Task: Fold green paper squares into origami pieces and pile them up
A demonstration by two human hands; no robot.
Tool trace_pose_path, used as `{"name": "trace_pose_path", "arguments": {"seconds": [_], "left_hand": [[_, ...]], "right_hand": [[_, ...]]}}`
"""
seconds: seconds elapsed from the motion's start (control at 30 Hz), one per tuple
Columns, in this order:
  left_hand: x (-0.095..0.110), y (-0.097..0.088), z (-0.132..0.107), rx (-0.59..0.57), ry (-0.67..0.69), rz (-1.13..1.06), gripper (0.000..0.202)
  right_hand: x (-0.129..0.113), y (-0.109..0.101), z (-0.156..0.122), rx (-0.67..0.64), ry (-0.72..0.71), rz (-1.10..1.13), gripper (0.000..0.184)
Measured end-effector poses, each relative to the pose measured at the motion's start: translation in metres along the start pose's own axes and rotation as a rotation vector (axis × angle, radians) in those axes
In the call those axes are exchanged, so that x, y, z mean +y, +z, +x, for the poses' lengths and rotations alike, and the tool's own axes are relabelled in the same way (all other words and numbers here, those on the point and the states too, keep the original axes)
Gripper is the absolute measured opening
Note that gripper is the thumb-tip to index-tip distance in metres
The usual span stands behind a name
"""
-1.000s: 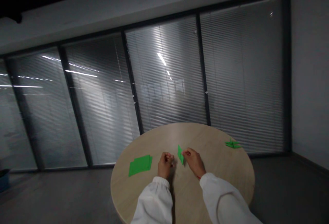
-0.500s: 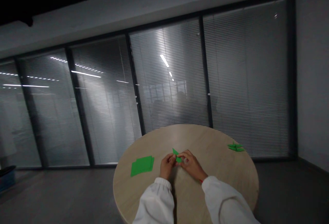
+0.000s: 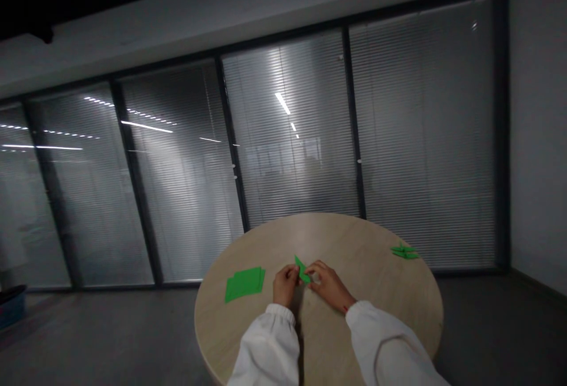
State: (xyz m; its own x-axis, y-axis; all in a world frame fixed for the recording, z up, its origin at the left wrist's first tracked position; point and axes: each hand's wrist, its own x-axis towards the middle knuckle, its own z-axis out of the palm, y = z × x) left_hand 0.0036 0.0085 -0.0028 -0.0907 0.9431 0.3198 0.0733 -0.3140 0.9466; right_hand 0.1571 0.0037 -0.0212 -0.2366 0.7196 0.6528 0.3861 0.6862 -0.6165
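Above a round wooden table (image 3: pixel 363 241), left hand (image 3: pixel 286 285), right hand (image 3: pixel 330 285), fingers seemingly pinching pointed green paper (image 3: pixel 302 270)

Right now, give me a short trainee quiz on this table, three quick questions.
1. True or false: the paper stack lies to the left of the left hand.
2. What shape is the table: A square, B round, or C triangular?
3. What is between the left hand and the right hand?

Key: 1 true; 2 B; 3 folded green paper.
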Motion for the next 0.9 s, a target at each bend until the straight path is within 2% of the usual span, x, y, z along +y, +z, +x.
{"name": "trace_pose_path", "arguments": {"seconds": [0.1,0.27,0.63,0.9], "left_hand": [[0.0,0.0,0.001,0.012,0.033,0.049,0.029],[-0.006,0.002,0.003,-0.021,-0.014,0.022,0.035],[-0.003,0.011,-0.003,-0.317,-0.045,-0.037,0.044],[-0.01,0.009,-0.001,-0.289,-0.049,-0.036,0.041]], "right_hand": [[0.0,0.0,0.0,0.009,0.008,0.012,0.023],[-0.003,-0.003,0.001,0.065,0.019,0.032,0.016],[0.005,-0.002,0.001,0.139,0.089,0.056,0.016],[0.007,0.0,0.001,0.186,0.132,0.081,0.017]]}}
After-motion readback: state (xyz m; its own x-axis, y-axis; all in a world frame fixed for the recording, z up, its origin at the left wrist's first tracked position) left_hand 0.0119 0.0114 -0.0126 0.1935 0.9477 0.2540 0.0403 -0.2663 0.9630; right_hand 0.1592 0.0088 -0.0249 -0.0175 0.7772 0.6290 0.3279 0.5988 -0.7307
